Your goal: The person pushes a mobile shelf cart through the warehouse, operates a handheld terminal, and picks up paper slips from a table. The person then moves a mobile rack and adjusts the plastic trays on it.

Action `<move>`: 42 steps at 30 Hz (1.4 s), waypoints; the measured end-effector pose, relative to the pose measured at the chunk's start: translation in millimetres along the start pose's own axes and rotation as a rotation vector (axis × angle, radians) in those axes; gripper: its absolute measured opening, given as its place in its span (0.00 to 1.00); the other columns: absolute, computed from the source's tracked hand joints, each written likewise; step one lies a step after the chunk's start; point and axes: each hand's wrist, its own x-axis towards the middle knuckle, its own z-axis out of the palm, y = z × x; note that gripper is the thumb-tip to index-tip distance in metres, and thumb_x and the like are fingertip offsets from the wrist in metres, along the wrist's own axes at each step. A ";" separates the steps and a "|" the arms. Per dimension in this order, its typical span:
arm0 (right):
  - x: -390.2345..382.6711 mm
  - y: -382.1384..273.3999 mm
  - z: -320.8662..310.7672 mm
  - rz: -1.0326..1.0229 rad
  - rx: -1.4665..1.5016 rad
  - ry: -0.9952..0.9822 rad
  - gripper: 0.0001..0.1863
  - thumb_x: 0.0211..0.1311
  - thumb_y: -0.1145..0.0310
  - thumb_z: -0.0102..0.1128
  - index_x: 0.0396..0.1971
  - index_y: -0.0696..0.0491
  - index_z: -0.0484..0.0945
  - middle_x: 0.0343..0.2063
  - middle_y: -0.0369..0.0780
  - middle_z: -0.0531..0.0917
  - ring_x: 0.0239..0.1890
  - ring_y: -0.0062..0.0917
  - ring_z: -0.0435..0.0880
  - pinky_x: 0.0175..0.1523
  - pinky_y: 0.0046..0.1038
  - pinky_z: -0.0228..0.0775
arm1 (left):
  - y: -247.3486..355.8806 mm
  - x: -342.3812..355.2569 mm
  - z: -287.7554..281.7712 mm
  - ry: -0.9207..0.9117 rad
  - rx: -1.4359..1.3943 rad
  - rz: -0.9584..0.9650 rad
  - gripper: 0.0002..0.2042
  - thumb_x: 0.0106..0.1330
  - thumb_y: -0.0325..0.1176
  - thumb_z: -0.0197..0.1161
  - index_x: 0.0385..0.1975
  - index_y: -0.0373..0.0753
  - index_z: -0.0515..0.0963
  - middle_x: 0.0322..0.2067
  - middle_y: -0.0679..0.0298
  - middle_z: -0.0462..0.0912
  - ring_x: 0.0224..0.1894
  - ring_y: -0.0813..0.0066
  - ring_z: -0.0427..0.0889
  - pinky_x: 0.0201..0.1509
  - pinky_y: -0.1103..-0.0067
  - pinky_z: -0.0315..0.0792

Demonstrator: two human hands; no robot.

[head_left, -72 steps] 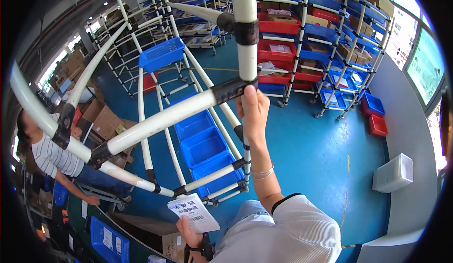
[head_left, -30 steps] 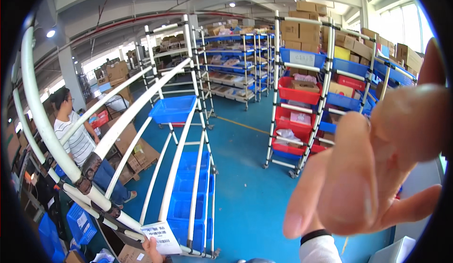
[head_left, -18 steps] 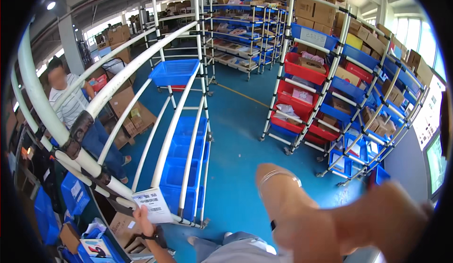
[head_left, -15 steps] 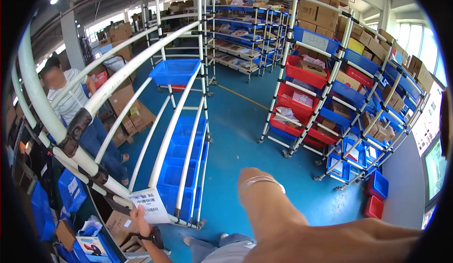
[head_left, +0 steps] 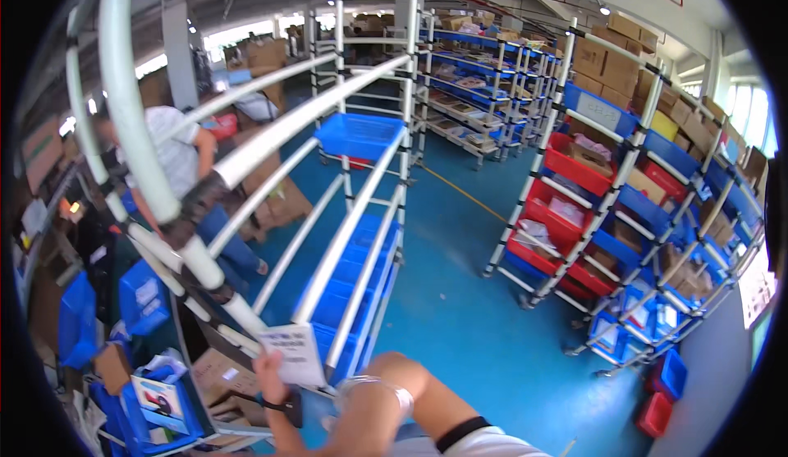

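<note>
My left hand (head_left: 272, 379), with a dark band at its wrist, holds a stack of printed white papers (head_left: 293, 352) at the lower middle, just in front of the white tube frame (head_left: 212, 260) of a rack with black joints. My right arm is bent across the bottom of the view with a bracelet at the wrist; my right hand (head_left: 353, 432) is low at the lower edge, blurred, its fingers hidden. Blue bins (head_left: 361, 248) sit lengthwise low in the rack, and a blue tray (head_left: 359, 131) higher up.
A person (head_left: 176, 157) in a light shirt stands beyond the rack at left, near cardboard. A wheeled rack of red bins (head_left: 558, 203) and blue bins stands at right, more shelving (head_left: 468, 88) behind. Blue trays (head_left: 144, 297) and cartons are at lower left; loose bins (head_left: 657, 414) by the right wall.
My right hand gripped an upright tube 2.4 seconds ago; it has let go and moved down and leftward to the lower edge. My view has swung, shifting the racks rightward in the picture lately.
</note>
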 end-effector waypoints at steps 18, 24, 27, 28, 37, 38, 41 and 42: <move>27.8 8.7 -41.5 -0.849 -0.870 0.062 0.19 0.55 0.51 0.52 0.19 0.52 0.78 0.17 0.41 0.78 0.17 0.31 0.76 0.24 0.24 0.68 | -11.0 -38.1 20.9 -0.167 -0.072 0.080 0.15 0.56 0.29 0.56 0.43 0.32 0.69 0.39 0.60 0.74 0.37 0.76 0.72 0.44 0.84 0.64; 65.9 7.5 -66.8 -0.870 -1.694 0.402 0.37 0.36 0.67 0.62 0.51 0.64 0.60 0.46 0.52 0.68 0.49 0.43 0.66 0.54 0.40 0.57 | -23.7 -50.5 38.3 -0.323 -0.065 0.046 0.14 0.54 0.26 0.56 0.41 0.31 0.72 0.40 0.60 0.75 0.37 0.77 0.72 0.44 0.83 0.65; 69.7 13.4 -76.0 -0.829 -1.739 0.419 0.40 0.36 0.69 0.63 0.53 0.64 0.56 0.49 0.53 0.66 0.51 0.44 0.64 0.54 0.40 0.56 | -24.7 -48.7 36.4 -0.550 -0.181 -0.242 0.11 0.53 0.24 0.56 0.36 0.31 0.74 0.44 0.60 0.73 0.38 0.76 0.72 0.42 0.82 0.65; 65.9 9.5 -78.3 -0.866 -1.723 0.411 0.40 0.35 0.70 0.63 0.54 0.64 0.56 0.49 0.53 0.66 0.52 0.44 0.63 0.55 0.40 0.55 | -18.9 -48.8 38.1 -0.553 -0.183 -0.241 0.11 0.53 0.24 0.56 0.36 0.31 0.74 0.44 0.60 0.73 0.38 0.76 0.72 0.42 0.82 0.65; 50.8 0.4 -83.9 -0.868 -1.807 0.574 0.39 0.36 0.75 0.61 0.54 0.64 0.56 0.49 0.53 0.66 0.53 0.42 0.61 0.56 0.41 0.53 | -4.3 -21.5 50.1 -0.885 -0.160 -0.364 0.05 0.52 0.26 0.59 0.27 0.34 0.78 0.53 0.56 0.63 0.50 0.65 0.65 0.51 0.76 0.57; 49.8 -2.6 -84.6 -0.849 -1.858 0.581 0.40 0.36 0.76 0.60 0.54 0.64 0.54 0.49 0.52 0.66 0.52 0.41 0.62 0.56 0.40 0.53 | -3.0 -18.5 55.3 -0.908 -0.183 -0.331 0.05 0.52 0.26 0.59 0.26 0.34 0.78 0.53 0.56 0.63 0.50 0.64 0.64 0.51 0.75 0.56; 51.1 -5.6 -89.1 -0.819 -1.969 0.621 0.41 0.37 0.77 0.59 0.56 0.64 0.52 0.49 0.52 0.67 0.51 0.40 0.63 0.56 0.39 0.52 | -0.7 -4.0 59.8 -0.978 -0.225 -0.274 0.04 0.52 0.27 0.59 0.25 0.34 0.78 0.53 0.55 0.63 0.50 0.63 0.63 0.52 0.74 0.54; 52.8 -5.3 -91.7 -0.797 -1.969 0.617 0.43 0.38 0.77 0.58 0.57 0.62 0.46 0.49 0.51 0.65 0.50 0.38 0.63 0.55 0.37 0.53 | -0.9 2.7 58.8 -1.006 -0.216 -0.270 0.04 0.52 0.27 0.59 0.25 0.34 0.78 0.53 0.55 0.63 0.50 0.63 0.63 0.52 0.74 0.54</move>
